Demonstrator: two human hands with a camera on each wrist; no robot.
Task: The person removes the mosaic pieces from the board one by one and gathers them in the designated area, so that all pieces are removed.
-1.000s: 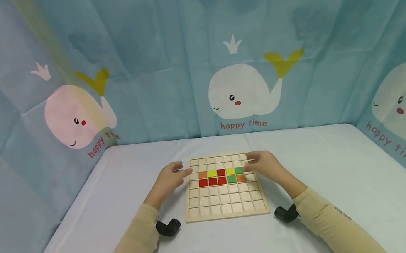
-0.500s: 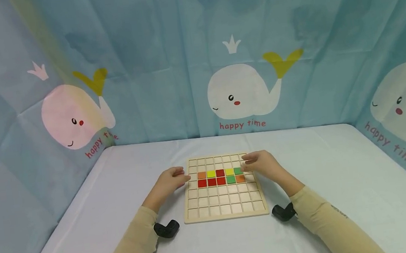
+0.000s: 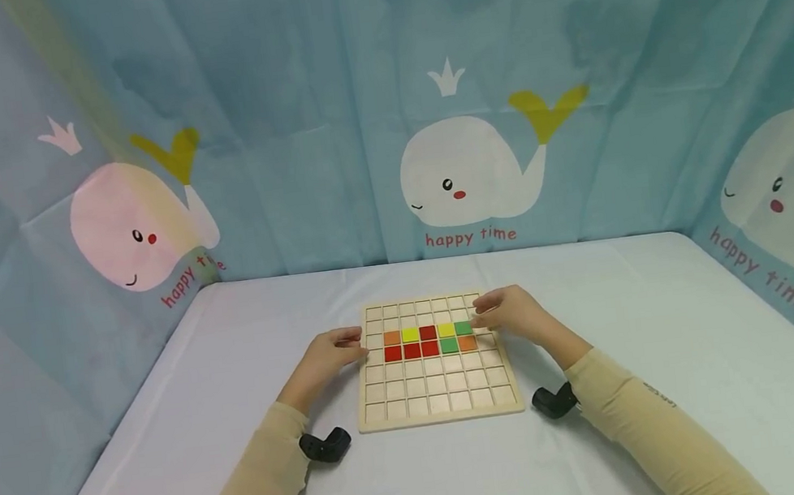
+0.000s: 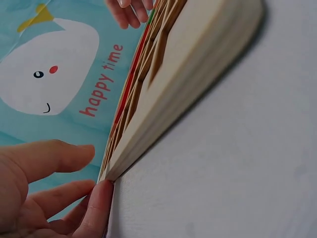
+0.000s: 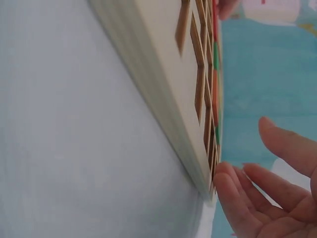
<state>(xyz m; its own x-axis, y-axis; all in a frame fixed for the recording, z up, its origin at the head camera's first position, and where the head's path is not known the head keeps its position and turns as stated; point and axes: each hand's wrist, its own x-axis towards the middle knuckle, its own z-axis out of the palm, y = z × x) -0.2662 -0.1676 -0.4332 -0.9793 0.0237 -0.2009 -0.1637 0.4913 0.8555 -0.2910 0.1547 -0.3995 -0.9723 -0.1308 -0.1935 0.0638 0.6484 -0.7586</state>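
Note:
A square wooden grid board (image 3: 438,403) lies flat on the table, with several coloured square tiles set side by side in two rows of its cells. The far row runs from an orange tile (image 3: 392,338) to a green tile (image 3: 463,328); red tiles (image 3: 411,351) make up most of the near row's left part. My left hand (image 3: 322,364) is at the board's left edge, fingertips touching or very near its side, thumb apart in the left wrist view. Over the right edge is my right hand (image 3: 518,318), fingers loosely bent and holding nothing visible.
A white cloth covers the table (image 3: 439,488). Behind it hangs a blue curtain (image 3: 289,202) printed with whales. Black wrist devices (image 3: 326,446) stick out beside both forearms.
My left hand has drawn slightly left, its thumb moving back to the board's edge. My right hand stays nearly in place. The head view has shifted a little; the tiles keep their cells.

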